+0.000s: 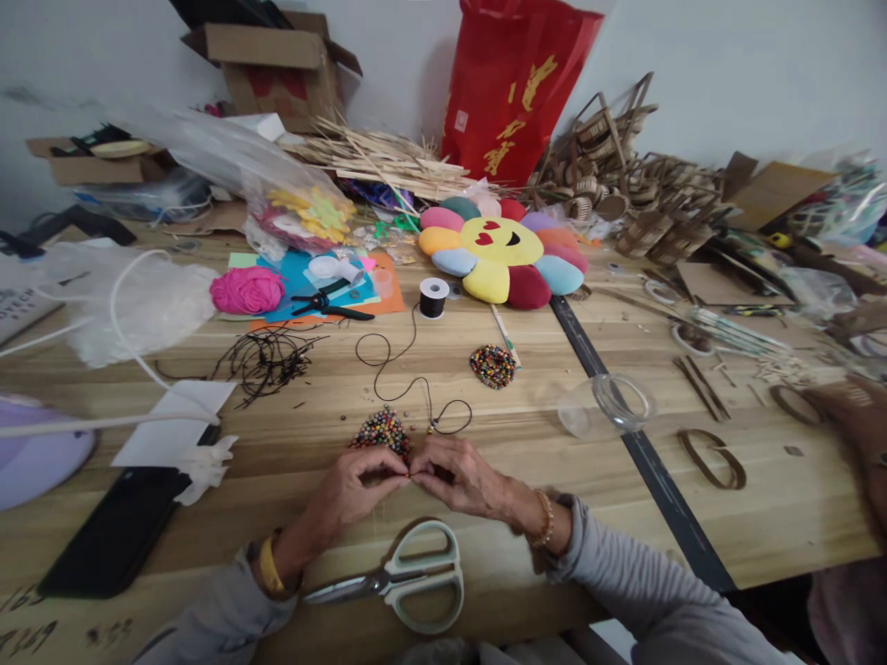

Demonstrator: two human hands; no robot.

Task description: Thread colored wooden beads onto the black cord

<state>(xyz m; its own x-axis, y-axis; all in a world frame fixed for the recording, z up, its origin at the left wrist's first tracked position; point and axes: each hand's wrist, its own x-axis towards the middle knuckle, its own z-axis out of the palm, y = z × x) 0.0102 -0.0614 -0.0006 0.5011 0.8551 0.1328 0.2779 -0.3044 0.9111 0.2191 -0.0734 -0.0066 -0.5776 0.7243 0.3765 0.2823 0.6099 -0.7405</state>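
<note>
My left hand (361, 488) and my right hand (458, 473) meet fingertip to fingertip near the table's front, both in a pinch. A tiny orange bead (408, 476) shows at the left fingertips. Thin black cord (378, 377) runs in loops from a spool (433, 298) to my right hand, with a few beads on it just beyond the knuckles; its end is hidden by the fingers. Behind my left hand lies a loose heap of multicoloured beads (383, 430). A coiled strand of beads (492, 366) rests farther back. Pale-handled scissors (422, 574) lie below my hands.
A black phone (115, 536) is at left, near tangled black cord (267, 360) and pink yarn (248, 290). A flower cushion (503, 247) stands behind the spool. Clear round containers (624, 403) and a dark strip (658, 489) lie right. Another person's arm (856, 425) reaches in there.
</note>
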